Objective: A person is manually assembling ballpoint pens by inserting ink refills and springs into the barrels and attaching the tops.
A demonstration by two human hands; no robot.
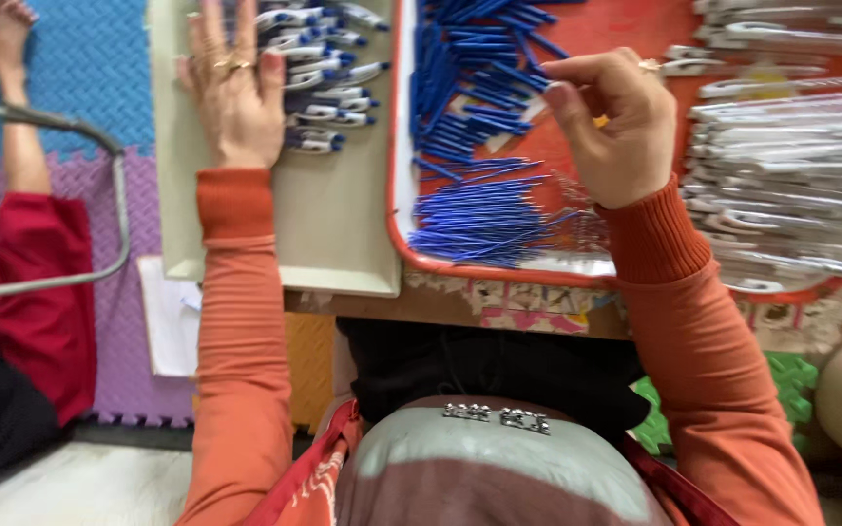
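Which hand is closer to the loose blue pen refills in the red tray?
Right. The right hand pinches at the blue refills in the red tray; the left hand rests flat on assembled pens in the cream tray.

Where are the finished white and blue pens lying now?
In the head view, the pens lie at upper left on the beige tray, touching the left hand, left of the red tray.

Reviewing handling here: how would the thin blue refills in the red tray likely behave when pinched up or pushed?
The blue refills look thin and long, so probably very light and a little bendy. They lie in loose bundles on the red tray, so a push would likely roll or scatter them. The right hand pinches at them with fingertips, which suggests single ones are hard to separate.
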